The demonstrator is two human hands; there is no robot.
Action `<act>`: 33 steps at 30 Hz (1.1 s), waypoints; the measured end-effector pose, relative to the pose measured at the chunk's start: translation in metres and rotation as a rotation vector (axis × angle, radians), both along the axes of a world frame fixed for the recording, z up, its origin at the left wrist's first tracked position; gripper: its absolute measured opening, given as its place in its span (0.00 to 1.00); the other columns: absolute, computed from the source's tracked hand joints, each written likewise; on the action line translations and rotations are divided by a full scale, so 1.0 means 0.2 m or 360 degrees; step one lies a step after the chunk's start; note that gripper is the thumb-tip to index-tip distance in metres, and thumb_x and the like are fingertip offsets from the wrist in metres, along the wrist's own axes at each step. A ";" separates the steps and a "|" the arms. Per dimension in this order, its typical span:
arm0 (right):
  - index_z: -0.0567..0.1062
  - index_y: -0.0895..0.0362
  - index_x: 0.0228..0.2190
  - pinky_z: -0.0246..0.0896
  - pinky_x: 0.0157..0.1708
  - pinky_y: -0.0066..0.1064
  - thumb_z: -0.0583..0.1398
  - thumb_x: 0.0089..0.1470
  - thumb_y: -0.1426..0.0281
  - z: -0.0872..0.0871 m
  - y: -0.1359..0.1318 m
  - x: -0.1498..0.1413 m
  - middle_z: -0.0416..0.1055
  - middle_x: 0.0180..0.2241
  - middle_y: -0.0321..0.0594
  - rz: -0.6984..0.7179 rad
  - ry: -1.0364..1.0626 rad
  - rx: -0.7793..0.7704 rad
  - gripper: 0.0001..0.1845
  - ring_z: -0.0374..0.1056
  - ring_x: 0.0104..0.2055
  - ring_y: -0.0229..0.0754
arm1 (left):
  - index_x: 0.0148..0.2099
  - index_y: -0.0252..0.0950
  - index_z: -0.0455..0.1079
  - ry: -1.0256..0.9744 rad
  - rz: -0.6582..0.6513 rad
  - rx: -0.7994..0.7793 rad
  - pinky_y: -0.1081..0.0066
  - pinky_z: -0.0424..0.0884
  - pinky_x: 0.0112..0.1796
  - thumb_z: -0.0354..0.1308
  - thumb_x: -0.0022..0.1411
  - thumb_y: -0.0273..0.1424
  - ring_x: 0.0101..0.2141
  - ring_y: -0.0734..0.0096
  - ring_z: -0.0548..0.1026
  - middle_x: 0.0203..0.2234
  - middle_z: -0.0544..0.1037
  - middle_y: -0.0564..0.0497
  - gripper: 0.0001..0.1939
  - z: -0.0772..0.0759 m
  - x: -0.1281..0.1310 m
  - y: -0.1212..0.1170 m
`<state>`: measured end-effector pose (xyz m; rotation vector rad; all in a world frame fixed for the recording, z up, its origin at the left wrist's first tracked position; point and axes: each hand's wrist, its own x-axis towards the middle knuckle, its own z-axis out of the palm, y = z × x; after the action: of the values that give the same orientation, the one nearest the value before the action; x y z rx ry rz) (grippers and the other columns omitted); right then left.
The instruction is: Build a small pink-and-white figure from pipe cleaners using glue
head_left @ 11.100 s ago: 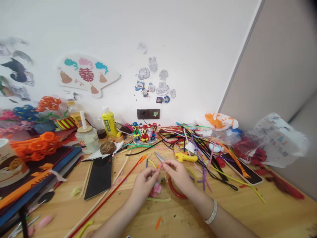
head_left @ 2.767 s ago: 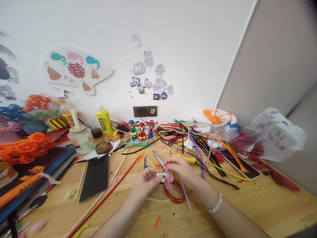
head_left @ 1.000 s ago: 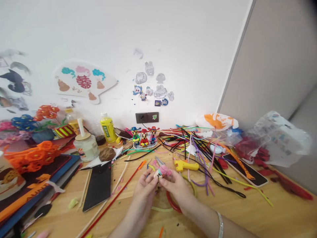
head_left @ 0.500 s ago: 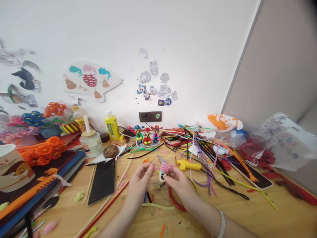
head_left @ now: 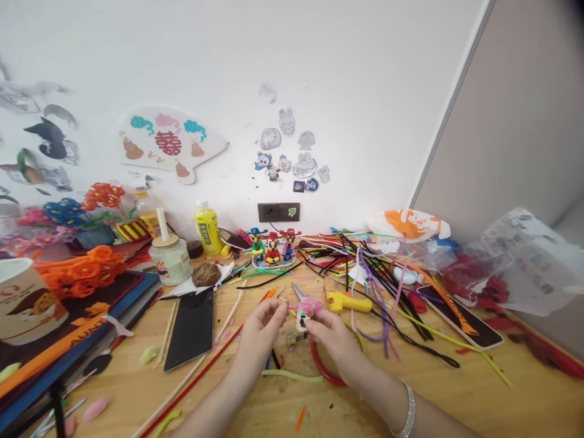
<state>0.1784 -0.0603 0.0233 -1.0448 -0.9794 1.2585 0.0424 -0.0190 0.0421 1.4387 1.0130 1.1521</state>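
Between my hands is a small figurine head (head_left: 302,317) with a white face, dark markings and a curled pink top. My right hand (head_left: 336,337) closes on it from the right, thumb at its front. My left hand (head_left: 266,323) is closed in a pinch on a thin pink strand (head_left: 292,308) at the head's left side. Just behind it lie scissors (head_left: 298,291), blades showing and handles hidden. Under my hands are a small brass-coloured piece (head_left: 296,338) and a red ring-shaped strip (head_left: 325,371), partly covered by my right hand.
A yellow glue gun (head_left: 349,302) lies right of my hands, its black cord trailing right. Three finished figurines (head_left: 272,249) stand behind. Many pipe cleaners (head_left: 383,286) spread at the right. A black phone (head_left: 190,328), candle jar (head_left: 171,260) and paper cup (head_left: 27,304) are at the left.
The figurine head has turned slightly in my fingers, and its pink top sits a little higher and further right. My left fingers stay pinched. The view has shifted a little.
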 end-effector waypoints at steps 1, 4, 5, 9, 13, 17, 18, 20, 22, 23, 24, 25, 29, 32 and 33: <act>0.75 0.59 0.27 0.58 0.30 0.29 0.64 0.38 0.62 -0.01 0.00 0.00 0.71 0.27 0.38 -0.0003 0.0000 -0.0016 0.14 0.64 0.30 0.40 | 0.24 0.34 0.66 0.0020 -0.0004 0.0025 0.75 0.62 0.27 0.57 0.46 0.42 0.22 0.74 0.65 0.17 0.67 0.56 0.15 0.00 0.00 0.00; 0.75 0.59 0.24 0.57 0.29 0.28 0.62 0.39 0.64 -0.05 0.01 0.01 0.68 0.23 0.36 -0.0005 0.0047 -0.0033 0.11 0.62 0.28 0.38 | 0.25 0.34 0.67 0.0102 -0.0012 0.0112 0.74 0.63 0.27 0.56 0.48 0.41 0.23 0.72 0.66 0.19 0.69 0.55 0.14 0.00 0.00 -0.01; 0.75 0.59 0.24 0.57 0.29 0.28 0.62 0.40 0.64 -0.06 0.01 0.01 0.67 0.23 0.36 0.0000 0.0075 -0.0028 0.10 0.62 0.28 0.38 | 0.26 0.34 0.67 0.0138 -0.0012 0.0139 0.74 0.63 0.27 0.55 0.49 0.41 0.24 0.72 0.66 0.20 0.69 0.54 0.13 0.00 0.00 -0.02; 0.75 0.58 0.27 0.57 0.30 0.28 0.60 0.42 0.66 -0.08 0.01 0.01 0.68 0.25 0.37 0.0063 0.0173 0.0000 0.09 0.61 0.30 0.38 | 0.28 0.35 0.67 0.0303 -0.0009 0.0229 0.73 0.63 0.28 0.52 0.52 0.40 0.26 0.70 0.67 0.23 0.71 0.52 0.13 -0.01 0.00 -0.03; 0.75 0.58 0.28 0.57 0.30 0.28 0.59 0.43 0.67 -0.08 0.00 0.01 0.68 0.26 0.37 0.0092 0.0160 0.0040 0.09 0.61 0.30 0.38 | 0.27 0.35 0.66 0.0306 -0.0030 0.0209 0.74 0.62 0.26 0.52 0.52 0.39 0.25 0.70 0.66 0.21 0.68 0.53 0.12 -0.01 0.00 -0.04; 0.75 0.58 0.28 0.56 0.31 0.28 0.58 0.43 0.67 -0.07 0.00 0.01 0.68 0.26 0.36 0.0093 0.0129 0.0036 0.09 0.61 0.31 0.38 | 0.24 0.35 0.65 0.0185 -0.0041 0.0118 0.75 0.60 0.24 0.53 0.50 0.41 0.22 0.72 0.64 0.18 0.65 0.55 0.13 0.01 0.01 -0.04; 0.75 0.58 0.28 0.56 0.31 0.28 0.58 0.43 0.67 -0.07 0.00 0.01 0.68 0.26 0.36 0.0096 0.0115 0.0033 0.09 0.61 0.31 0.39 | 0.23 0.35 0.65 0.0161 -0.0044 0.0102 0.75 0.60 0.24 0.53 0.50 0.42 0.22 0.72 0.64 0.17 0.65 0.55 0.14 0.01 0.01 -0.05; 0.75 0.58 0.27 0.56 0.32 0.28 0.58 0.43 0.67 -0.06 0.00 0.01 0.68 0.27 0.37 0.0096 0.0079 0.0034 0.09 0.61 0.31 0.39 | 0.23 0.35 0.64 0.0134 -0.0048 0.0073 0.75 0.60 0.23 0.53 0.49 0.43 0.21 0.73 0.63 0.16 0.64 0.56 0.15 0.02 0.01 -0.05; 0.75 0.58 0.27 0.56 0.32 0.28 0.59 0.42 0.67 -0.04 -0.01 0.01 0.68 0.26 0.36 0.0075 0.0043 0.0029 0.09 0.61 0.31 0.39 | 0.23 0.35 0.65 0.0127 -0.0054 0.0058 0.75 0.60 0.23 0.53 0.49 0.43 0.20 0.74 0.62 0.15 0.64 0.56 0.15 0.02 0.01 -0.05; 0.75 0.58 0.27 0.57 0.32 0.29 0.59 0.42 0.67 -0.04 -0.01 0.01 0.68 0.26 0.36 0.0065 0.0030 0.0022 0.09 0.61 0.31 0.39 | 0.23 0.35 0.64 0.0124 -0.0056 0.0055 0.75 0.59 0.23 0.53 0.49 0.43 0.20 0.74 0.62 0.15 0.63 0.57 0.16 0.01 0.01 -0.04; 0.75 0.58 0.27 0.57 0.32 0.29 0.59 0.41 0.67 -0.03 -0.01 0.01 0.68 0.25 0.36 0.0058 0.0019 0.0014 0.09 0.61 0.31 0.39 | 0.23 0.35 0.64 0.0118 -0.0060 0.0054 0.75 0.59 0.23 0.53 0.49 0.43 0.20 0.74 0.62 0.15 0.63 0.57 0.16 0.01 0.01 -0.04; 0.75 0.58 0.26 0.57 0.31 0.29 0.59 0.41 0.67 -0.03 -0.01 0.01 0.68 0.25 0.36 0.0052 0.0011 0.0007 0.08 0.62 0.31 0.39 | 0.22 0.35 0.64 0.0112 -0.0064 0.0050 0.75 0.59 0.23 0.53 0.49 0.44 0.20 0.75 0.62 0.15 0.63 0.57 0.16 0.01 0.01 -0.04; 0.75 0.58 0.25 0.58 0.31 0.29 0.59 0.41 0.67 -0.03 -0.01 0.00 0.68 0.24 0.36 0.0013 0.0019 -0.0002 0.08 0.63 0.31 0.40 | 0.22 0.35 0.62 0.0086 -0.0086 0.0004 0.76 0.58 0.22 0.54 0.48 0.45 0.19 0.76 0.61 0.15 0.63 0.58 0.17 -0.01 0.01 -0.03; 0.75 0.58 0.24 0.58 0.30 0.29 0.60 0.41 0.66 -0.04 -0.01 0.00 0.69 0.24 0.37 -0.0009 0.0042 -0.0012 0.08 0.63 0.30 0.40 | 0.22 0.35 0.62 0.0070 -0.0094 -0.0032 0.76 0.57 0.21 0.54 0.47 0.46 0.19 0.76 0.61 0.15 0.63 0.58 0.18 -0.01 0.01 -0.03; 0.74 0.59 0.24 0.58 0.30 0.29 0.60 0.40 0.66 -0.04 -0.01 0.00 0.68 0.24 0.37 -0.0010 0.0048 -0.0011 0.09 0.63 0.30 0.40 | 0.22 0.35 0.62 0.0063 -0.0095 -0.0041 0.76 0.57 0.21 0.54 0.46 0.46 0.19 0.76 0.61 0.15 0.63 0.57 0.18 -0.01 0.01 -0.03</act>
<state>0.1787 -0.0621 0.0149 -1.0306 -0.9489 1.2701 0.0451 -0.0245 0.0400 1.4666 1.0020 1.0681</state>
